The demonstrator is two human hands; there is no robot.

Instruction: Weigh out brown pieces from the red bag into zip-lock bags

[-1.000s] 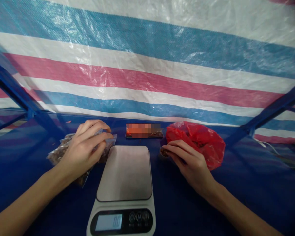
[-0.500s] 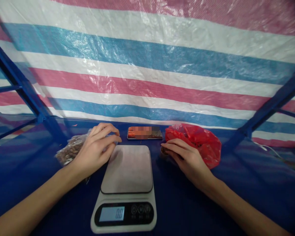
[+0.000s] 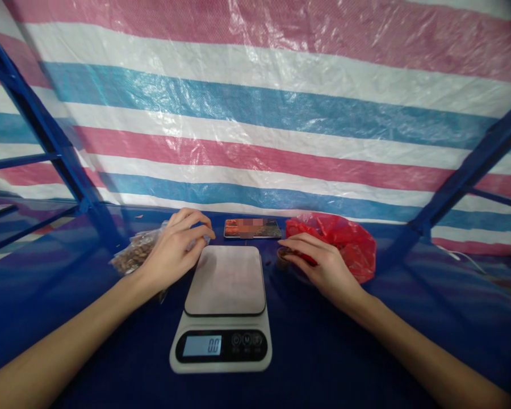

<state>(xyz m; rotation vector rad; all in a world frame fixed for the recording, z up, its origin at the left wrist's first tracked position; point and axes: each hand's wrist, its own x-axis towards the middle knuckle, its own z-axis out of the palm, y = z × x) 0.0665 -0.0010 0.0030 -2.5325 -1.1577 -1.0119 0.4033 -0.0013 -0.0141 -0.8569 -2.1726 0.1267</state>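
Note:
A white kitchen scale with a bare steel pan stands in the middle of the blue table; its display shows 0.0. My left hand lies curled over clear plastic bags of brown pieces left of the scale, its fingertips pinching a bag's top edge. My right hand rests to the right of the scale at the mouth of a red plastic bag, fingers together over a small brown thing I cannot make out.
A phone lies flat behind the scale. A striped pink, white and blue tarp forms the back wall. Blue metal frame bars slant at both sides. A white cable lies at the far right.
The camera has tilted up, so the scale and hands sit farther away in the picture. My left hand has shifted slightly toward the scale's corner. My right hand stays at the red bag.

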